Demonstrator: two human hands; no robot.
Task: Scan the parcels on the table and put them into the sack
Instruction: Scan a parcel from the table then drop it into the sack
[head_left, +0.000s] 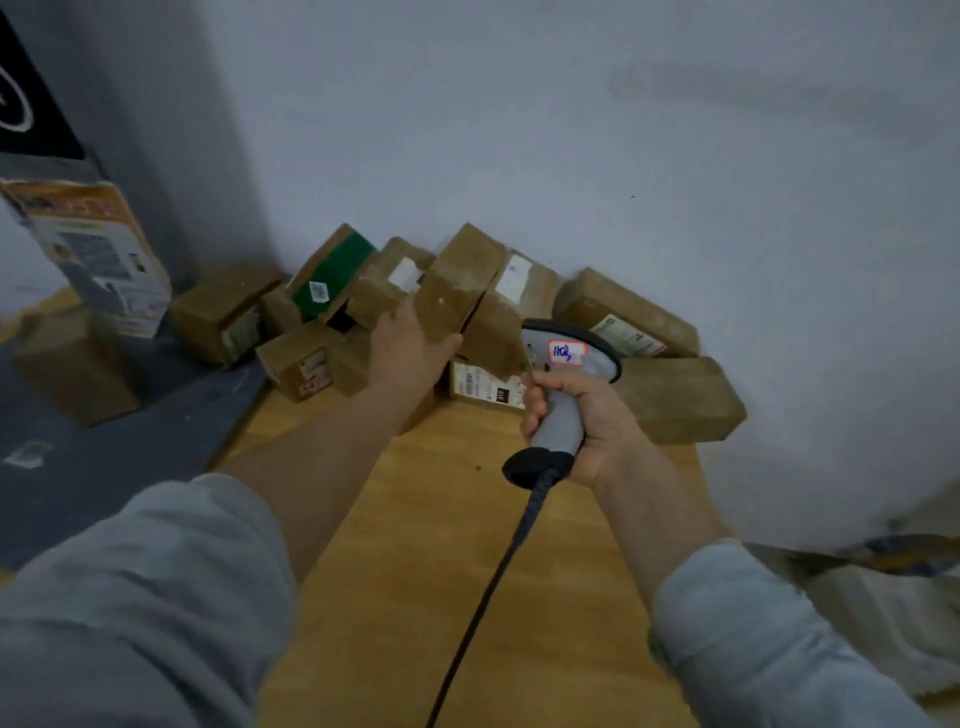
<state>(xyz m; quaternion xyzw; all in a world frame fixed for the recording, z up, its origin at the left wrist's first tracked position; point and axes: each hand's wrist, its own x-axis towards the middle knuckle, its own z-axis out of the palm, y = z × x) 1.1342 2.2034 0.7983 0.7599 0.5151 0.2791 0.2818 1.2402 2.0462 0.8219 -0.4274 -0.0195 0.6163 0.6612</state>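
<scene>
Several brown cardboard parcels lie heaped against the wall at the far end of the wooden table (415, 545). My left hand (410, 348) grips one tall brown parcel (460, 283) in the middle of the heap, thumb on its right side. My right hand (582, 421) holds a grey barcode scanner (566, 374) by its handle; the scanner head carries a small handwritten label and points toward the heap. A black cable (488, 587) runs from the scanner toward me. A parcel with a white label (483, 384) lies flat just below the gripped one. The sack (883, 597) shows at the right edge.
A parcel with a green face (335, 273) leans at the back left. A dark grey mat (130, 441) covers the table's left part, with a tall printed box (98, 254) and another brown parcel (78, 364) on it. A long brown parcel (680, 400) lies beside the wall at right.
</scene>
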